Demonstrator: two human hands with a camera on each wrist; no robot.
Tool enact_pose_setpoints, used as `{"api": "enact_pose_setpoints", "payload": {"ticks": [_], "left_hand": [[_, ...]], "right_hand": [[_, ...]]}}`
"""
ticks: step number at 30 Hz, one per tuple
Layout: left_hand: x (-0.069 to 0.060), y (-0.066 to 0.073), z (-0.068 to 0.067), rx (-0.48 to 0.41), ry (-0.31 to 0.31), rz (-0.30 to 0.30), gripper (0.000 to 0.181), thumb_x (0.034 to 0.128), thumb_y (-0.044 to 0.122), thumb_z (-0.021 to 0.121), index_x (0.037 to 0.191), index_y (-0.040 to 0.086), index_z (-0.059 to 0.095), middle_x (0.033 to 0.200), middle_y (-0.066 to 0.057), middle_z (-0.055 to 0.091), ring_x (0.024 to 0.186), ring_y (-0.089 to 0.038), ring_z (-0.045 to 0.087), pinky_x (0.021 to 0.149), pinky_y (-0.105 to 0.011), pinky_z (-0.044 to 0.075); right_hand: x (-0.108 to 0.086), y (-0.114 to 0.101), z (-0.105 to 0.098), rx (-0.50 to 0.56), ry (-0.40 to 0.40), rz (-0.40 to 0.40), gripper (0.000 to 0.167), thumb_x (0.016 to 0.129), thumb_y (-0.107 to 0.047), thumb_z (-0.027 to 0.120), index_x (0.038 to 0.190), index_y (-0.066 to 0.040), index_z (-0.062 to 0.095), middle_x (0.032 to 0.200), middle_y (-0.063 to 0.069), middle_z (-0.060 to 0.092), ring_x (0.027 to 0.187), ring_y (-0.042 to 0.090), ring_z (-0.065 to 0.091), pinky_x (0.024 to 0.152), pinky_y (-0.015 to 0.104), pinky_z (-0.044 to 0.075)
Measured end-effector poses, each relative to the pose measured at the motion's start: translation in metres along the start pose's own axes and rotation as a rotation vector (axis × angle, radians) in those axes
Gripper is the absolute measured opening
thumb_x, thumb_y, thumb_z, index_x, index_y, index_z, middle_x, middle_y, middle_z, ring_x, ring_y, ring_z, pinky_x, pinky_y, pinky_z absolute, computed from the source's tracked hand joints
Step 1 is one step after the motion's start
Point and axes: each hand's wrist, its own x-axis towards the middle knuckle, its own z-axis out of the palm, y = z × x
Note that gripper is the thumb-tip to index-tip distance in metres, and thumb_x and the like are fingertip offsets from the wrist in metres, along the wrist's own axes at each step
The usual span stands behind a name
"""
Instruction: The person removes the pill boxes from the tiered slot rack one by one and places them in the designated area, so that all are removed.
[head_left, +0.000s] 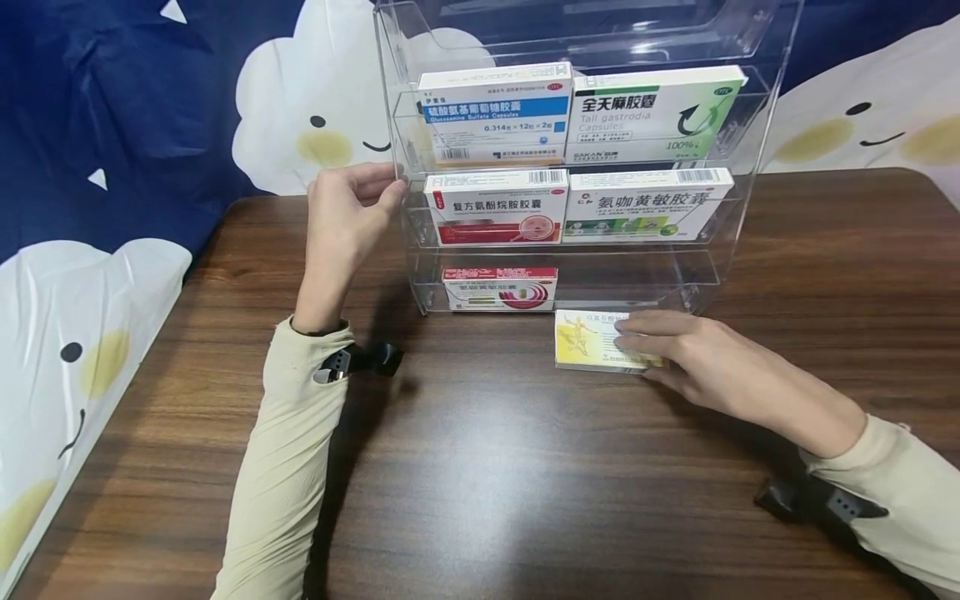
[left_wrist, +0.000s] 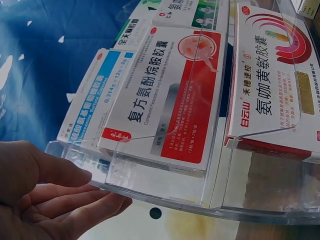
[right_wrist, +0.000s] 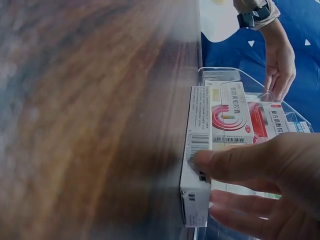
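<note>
A clear acrylic display rack (head_left: pixel 708 275) stands on the table. My left hand (head_left: pixel 347 212) pinches its left side edge, thumb on one face and fingers behind, as the left wrist view shows. My right hand (head_left: pixel 708 362) grips the right end of a yellow and white medicine box (head_left: pixel 588 337) before the bottom tier. Its thumb (right_wrist: pixel 220 165) presses the box's barcoded side, with the fingers across the other face. Just left of that box, a white and red medicine box (head_left: pixel 498 292) sits in the bottom tier.
On the middle tier stand a red-banded box (head_left: pixel 498 208) and a green-banded box (head_left: pixel 645 206). Above them are a blue-striped box (head_left: pixel 495 117) and a green and white box (head_left: pixel 652 117). A blue cloth (head_left: pixel 112 100) with white clouds hangs behind the wooden table (head_left: pixel 450 467).
</note>
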Motion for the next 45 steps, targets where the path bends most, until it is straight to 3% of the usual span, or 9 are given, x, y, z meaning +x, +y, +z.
{"api": "enact_pose_setpoints", "payload": {"ticks": [12,15,20,25,28,35,45], "left_hand": [[0.000,0.001,0.000,-0.012,-0.004,-0.007,0.024,0.0920,0.011,0.064,0.114,0.001,0.070,0.108,-0.014,0.070,0.099,-0.020,0.069,0.084,-0.023,0.056],[0.000,0.000,0.000,-0.015,-0.002,-0.004,0.024,0.0920,0.011,0.064,0.113,0.001,0.070,0.107,-0.015,0.070,0.099,-0.021,0.069,0.084,-0.023,0.056],[0.000,0.001,0.001,-0.028,-0.004,-0.001,0.024,0.0921,0.011,0.064,0.113,0.000,0.070,0.108,-0.016,0.070,0.100,-0.021,0.069,0.085,-0.023,0.056],[0.000,-0.001,0.001,-0.011,0.003,0.008,0.025,0.0920,0.011,0.064,0.114,0.001,0.070,0.107,-0.015,0.070,0.098,-0.021,0.070,0.084,-0.023,0.056],[0.000,-0.001,0.001,-0.010,0.006,0.015,0.025,0.0918,0.011,0.064,0.113,0.001,0.070,0.106,-0.015,0.071,0.098,-0.021,0.070,0.083,-0.023,0.056],[0.000,-0.002,0.002,-0.020,0.004,0.000,0.025,0.0919,0.011,0.064,0.113,0.001,0.070,0.107,-0.016,0.070,0.099,-0.021,0.069,0.084,-0.023,0.056],[0.000,-0.002,0.000,-0.029,-0.002,0.002,0.025,0.0918,0.010,0.064,0.114,0.000,0.070,0.108,-0.015,0.070,0.100,-0.021,0.069,0.085,-0.023,0.055]], "right_hand": [[0.002,0.000,0.000,0.006,-0.023,0.022,0.050,0.060,0.010,0.082,0.108,0.003,0.071,0.117,0.021,0.066,0.107,0.039,0.062,0.088,0.053,0.053],[0.004,0.001,-0.002,0.033,0.008,0.054,0.046,0.062,0.007,0.083,0.106,0.003,0.071,0.111,0.021,0.068,0.101,0.038,0.066,0.083,0.050,0.055],[0.024,0.000,-0.011,0.109,0.140,0.239,0.032,0.070,-0.006,0.083,0.100,-0.002,0.074,0.094,0.014,0.073,0.075,0.026,0.070,0.067,0.039,0.059],[0.057,-0.003,-0.004,0.171,0.198,0.404,0.025,0.078,-0.013,0.081,0.100,-0.004,0.076,0.090,0.010,0.074,0.083,0.027,0.071,0.076,0.042,0.056],[0.072,-0.004,0.006,0.215,0.210,0.449,0.026,0.078,-0.014,0.081,0.101,-0.002,0.075,0.090,0.010,0.074,0.086,0.026,0.072,0.080,0.042,0.056],[0.088,-0.002,0.024,0.359,0.225,0.547,0.027,0.080,-0.012,0.080,0.102,0.003,0.073,0.089,0.015,0.074,0.078,0.024,0.073,0.070,0.034,0.060],[0.092,-0.002,0.035,0.302,0.235,0.622,0.029,0.078,-0.018,0.081,0.101,-0.001,0.074,0.094,0.013,0.074,0.080,0.026,0.071,0.075,0.039,0.056]]}}
